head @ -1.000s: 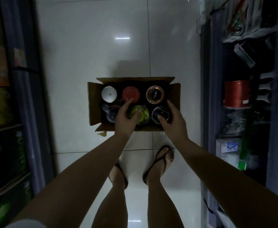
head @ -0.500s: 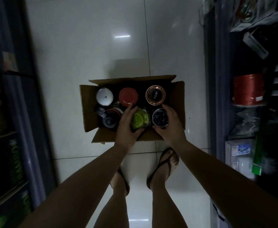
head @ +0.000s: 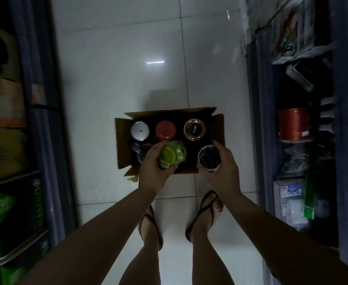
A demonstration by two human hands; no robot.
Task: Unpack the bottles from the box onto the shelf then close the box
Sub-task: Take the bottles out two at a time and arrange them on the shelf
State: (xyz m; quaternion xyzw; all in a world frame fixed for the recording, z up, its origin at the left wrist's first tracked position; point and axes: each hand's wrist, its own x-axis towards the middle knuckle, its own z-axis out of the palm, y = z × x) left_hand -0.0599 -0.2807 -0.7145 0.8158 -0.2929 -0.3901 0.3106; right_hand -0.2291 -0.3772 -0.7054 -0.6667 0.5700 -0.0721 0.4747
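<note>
An open cardboard box (head: 122, 140) stands on the white tiled floor in front of my feet. My left hand (head: 153, 167) grips a green-lidded bottle (head: 172, 154), raised above the box's near row. My right hand (head: 223, 169) grips a dark clear-lidded bottle (head: 209, 158), also raised. Still in the box's far row are a silver-lidded bottle (head: 139, 130), a red-lidded bottle (head: 166, 130) and a copper-rimmed bottle (head: 194, 129). A dark bottle (head: 141, 151) with a handle sits at the near left, partly hidden by my left hand.
Dark shelves flank the narrow aisle. The right shelf (head: 292, 145) holds an orange spool (head: 292, 124), bags and small boxes. The left shelf (head: 41, 140) holds cartons and green crates (head: 12, 212). My sandalled feet (head: 206, 214) stand just before the box.
Both hands closed on the green-lidded and dark bottles and lifted them up from the box's near row. The view shifted slightly.
</note>
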